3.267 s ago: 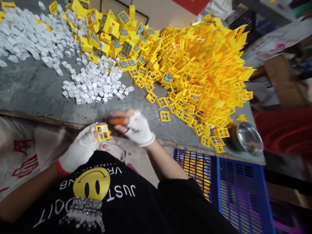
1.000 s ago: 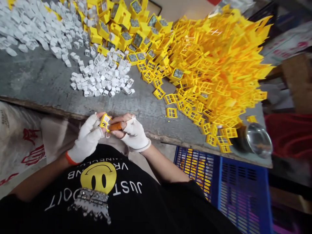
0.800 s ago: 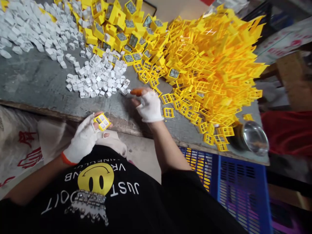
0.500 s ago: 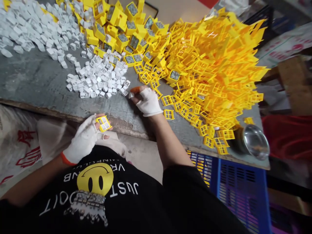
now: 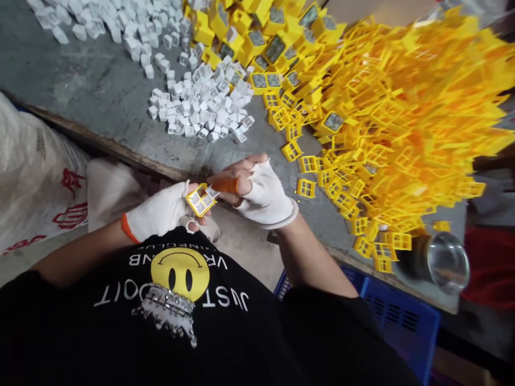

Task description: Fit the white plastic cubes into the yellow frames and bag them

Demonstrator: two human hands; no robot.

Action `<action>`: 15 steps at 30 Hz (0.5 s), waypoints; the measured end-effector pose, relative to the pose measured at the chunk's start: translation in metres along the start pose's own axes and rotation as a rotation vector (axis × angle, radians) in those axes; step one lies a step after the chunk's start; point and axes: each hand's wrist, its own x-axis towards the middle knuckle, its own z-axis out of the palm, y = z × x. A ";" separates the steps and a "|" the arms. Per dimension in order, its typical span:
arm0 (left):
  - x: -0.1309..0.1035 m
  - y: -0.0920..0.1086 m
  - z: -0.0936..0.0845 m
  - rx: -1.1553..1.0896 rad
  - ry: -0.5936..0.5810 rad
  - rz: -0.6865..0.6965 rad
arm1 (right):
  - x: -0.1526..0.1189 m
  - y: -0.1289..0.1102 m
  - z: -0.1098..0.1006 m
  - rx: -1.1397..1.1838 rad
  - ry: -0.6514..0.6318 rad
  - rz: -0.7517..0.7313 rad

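Observation:
My left hand (image 5: 163, 210), in a white fingerless glove with an orange cuff, holds a small yellow window frame (image 5: 193, 208) in front of my chest. White pieces fill part of its panes. My right hand (image 5: 263, 193), gloved the same way and with an orange cover on one finger, is closed at the frame's upper right corner. Between its fingertips and the frame is a small white translucent piece (image 5: 211, 192); its seating is partly hidden. Beyond my hands lies a heap of small white box-shaped pieces (image 5: 201, 102) on the grey table (image 5: 120, 115).
Many loose yellow frames (image 5: 308, 163) and a tall heap of yellow parts (image 5: 410, 112) cover the table's right side. Yellow blocks with grey faces (image 5: 277, 48) lie at the back. A metal bowl (image 5: 448, 262) stands at the right corner, above a blue crate (image 5: 402, 316). White sacks (image 5: 44, 171) are at left.
My right hand has come from the white heap's edge, left and toward me, to the frame in my left hand. The view has shifted, so the table contents sit differently.

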 end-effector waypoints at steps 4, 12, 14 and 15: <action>-0.008 -0.004 -0.005 0.041 -0.037 0.045 | 0.012 -0.010 -0.013 -0.028 -0.292 -0.088; -0.025 0.000 -0.012 0.123 -0.052 -0.132 | 0.034 -0.033 -0.028 -0.086 -0.364 -0.479; -0.025 0.002 -0.021 0.116 -0.074 -0.143 | 0.036 -0.036 -0.024 -0.186 -0.360 -0.576; -0.024 0.002 -0.025 0.111 -0.072 -0.146 | 0.036 -0.034 -0.021 -0.235 -0.328 -0.615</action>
